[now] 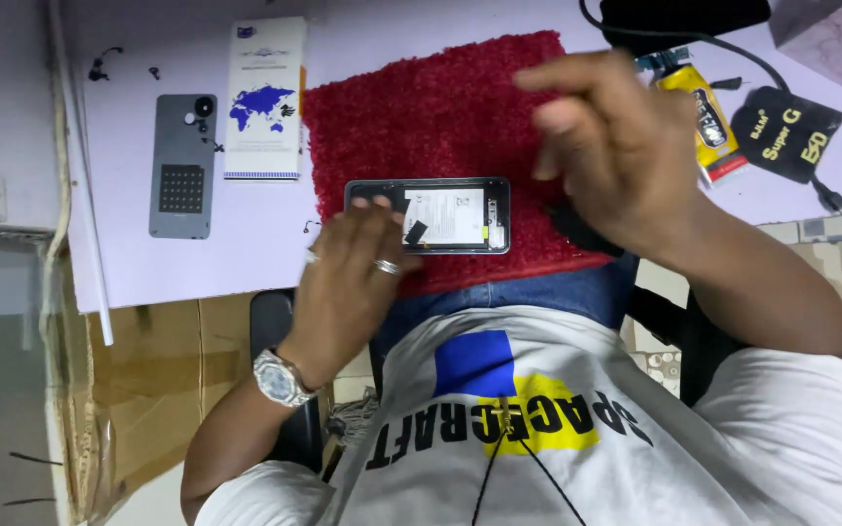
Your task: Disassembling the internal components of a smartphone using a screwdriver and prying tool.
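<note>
Item 1: opened phone (440,216), back off, white and dark inner parts showing. Lies flat on the red mat (440,107), near the mat's edge closest to you, long side running left-right.

Item 2: your left hand (348,282). Palm down over the phone's left end, fingers (382,222) spread and resting on it. Loose hold, not a closed fist; a small dark bit sits at the fingertips, but can't tell whether you pinch it. Ring on one finger, metal watch (280,378) on the wrist.

Item 3: your right hand (616,146). Raised above the mat's right side, clear of the phone, blurred. Fingers half curled, thumb and forefinger pointing left; nothing seen in it, though blur means can't tell for sure.

Item 4: grey back cover (182,166) w/ camera cut-out and a dotted square pad. Flat on the pale table (148,263), well apart from the mat, to its left.

Item 5: white booklet (265,97) w/ blue map print, between cover and mat, just beside the mat.

Item 6: yellow tube (708,122), at the mat's right, partly behind your right hand.

Item 7: black pouch (786,131) w/ light print, next to the tube, cable running past it.

Item 8: your white printed shirt (538,429), lower frame.
</note>
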